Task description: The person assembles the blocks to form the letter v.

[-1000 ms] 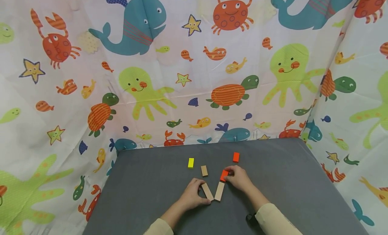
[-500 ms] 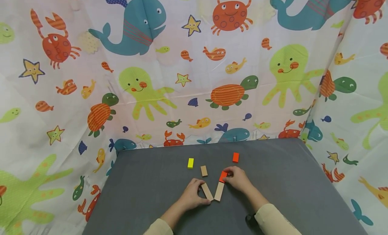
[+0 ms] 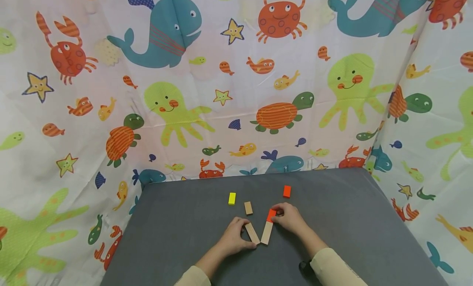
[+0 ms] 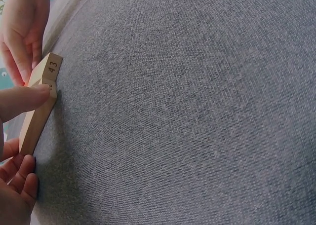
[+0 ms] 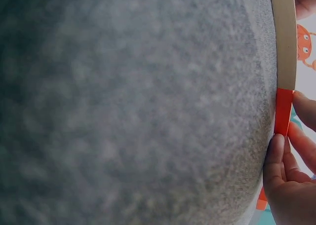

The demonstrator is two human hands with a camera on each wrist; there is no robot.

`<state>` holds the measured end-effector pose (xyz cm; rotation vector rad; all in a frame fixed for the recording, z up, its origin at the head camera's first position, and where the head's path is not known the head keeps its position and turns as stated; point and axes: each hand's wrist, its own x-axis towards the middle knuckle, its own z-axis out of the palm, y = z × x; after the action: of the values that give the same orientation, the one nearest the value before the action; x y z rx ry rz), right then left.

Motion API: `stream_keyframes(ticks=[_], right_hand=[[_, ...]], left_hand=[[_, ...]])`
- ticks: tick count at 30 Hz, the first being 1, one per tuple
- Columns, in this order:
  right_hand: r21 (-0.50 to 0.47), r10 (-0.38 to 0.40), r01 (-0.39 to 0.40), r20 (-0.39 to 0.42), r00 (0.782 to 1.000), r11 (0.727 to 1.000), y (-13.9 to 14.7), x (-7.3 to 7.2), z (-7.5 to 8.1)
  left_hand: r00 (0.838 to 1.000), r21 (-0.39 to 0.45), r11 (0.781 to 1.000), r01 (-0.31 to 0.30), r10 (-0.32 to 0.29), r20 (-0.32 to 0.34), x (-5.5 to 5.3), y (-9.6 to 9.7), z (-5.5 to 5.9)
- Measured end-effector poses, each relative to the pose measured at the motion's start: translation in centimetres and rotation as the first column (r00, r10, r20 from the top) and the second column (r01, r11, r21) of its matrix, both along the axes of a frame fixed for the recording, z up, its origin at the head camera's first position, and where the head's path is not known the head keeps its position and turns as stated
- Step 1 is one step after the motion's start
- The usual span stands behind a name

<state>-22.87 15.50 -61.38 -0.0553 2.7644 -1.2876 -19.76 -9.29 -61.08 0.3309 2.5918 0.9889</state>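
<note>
Two long plain wooden blocks lie in a V on the grey table. My left hand (image 3: 233,236) holds the left wooden block (image 3: 253,233) by its two ends, thumb at the near end and fingers at the far one. The right wooden block (image 3: 267,233) meets it at the near tip; a printed 43 shows on its end (image 4: 53,66) in the left wrist view. My right hand (image 3: 290,217) pinches a short orange-red block (image 3: 271,215) set end to end against the right wooden block. In the right wrist view the orange-red block (image 5: 283,111) touches the wood.
Farther back on the grey table (image 3: 177,228) lie a yellow block (image 3: 232,198), a short wooden block (image 3: 248,208) and a second orange-red block (image 3: 287,191). A dark object (image 3: 306,268) sits by the right sleeve. A curtain (image 3: 229,85) with sea animals hangs behind and at both sides.
My right hand has shifted the orange-red block slightly left and nearer, bringing it into line with the right wooden block. The left hand has kept its hold and place.
</note>
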Motion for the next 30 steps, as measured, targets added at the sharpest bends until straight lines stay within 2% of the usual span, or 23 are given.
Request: stream_keyframes(ticks=[7, 14, 30], right_hand=[[-0.020, 0.007, -0.007, -0.029, 1.000, 1.000, 0.0, -0.1, -0.3], [-0.079, -0.011, 0.010, -0.021, 1.000, 0.997, 0.3, -0.1, -0.6], [-0.095, 0.013, -0.013, -0.004, 1.000, 0.995, 1.1, -1.1, 1.3]], left_hand=[[1.000, 0.012, 1.000, 0.002, -0.002, -0.009, -0.2, -0.2, -0.3], [1.000, 0.033, 0.999, 0.015, -0.014, -0.010, -0.1, -0.2, -0.5], [1.000, 0.050, 0.999, 0.000, 0.001, -0.008, 0.1, -0.2, -0.3]])
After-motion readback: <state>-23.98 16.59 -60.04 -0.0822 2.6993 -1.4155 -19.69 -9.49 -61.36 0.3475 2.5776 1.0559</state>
